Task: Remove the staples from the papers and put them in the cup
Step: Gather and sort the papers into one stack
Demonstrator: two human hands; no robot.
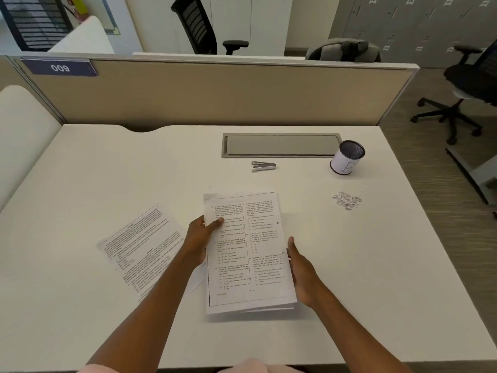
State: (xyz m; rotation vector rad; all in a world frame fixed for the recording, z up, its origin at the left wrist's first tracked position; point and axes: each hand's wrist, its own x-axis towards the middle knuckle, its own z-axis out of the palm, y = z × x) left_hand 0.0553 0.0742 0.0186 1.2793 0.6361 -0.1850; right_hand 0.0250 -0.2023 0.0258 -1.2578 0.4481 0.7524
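Gripping papers (pixel 247 251) left edge: left hand (pixel 199 238), thumb on top; right hand (pixel 301 267) flat against right edge. Cup (pixel 347 161) marked "E"; sign (pixel 60 68) "009".

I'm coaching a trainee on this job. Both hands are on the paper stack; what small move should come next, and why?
Probably set the stack of papers down and send the right hand to the staple remover: it lies untouched on the desk beyond the stack, and the left hand grips the stack's left edge.
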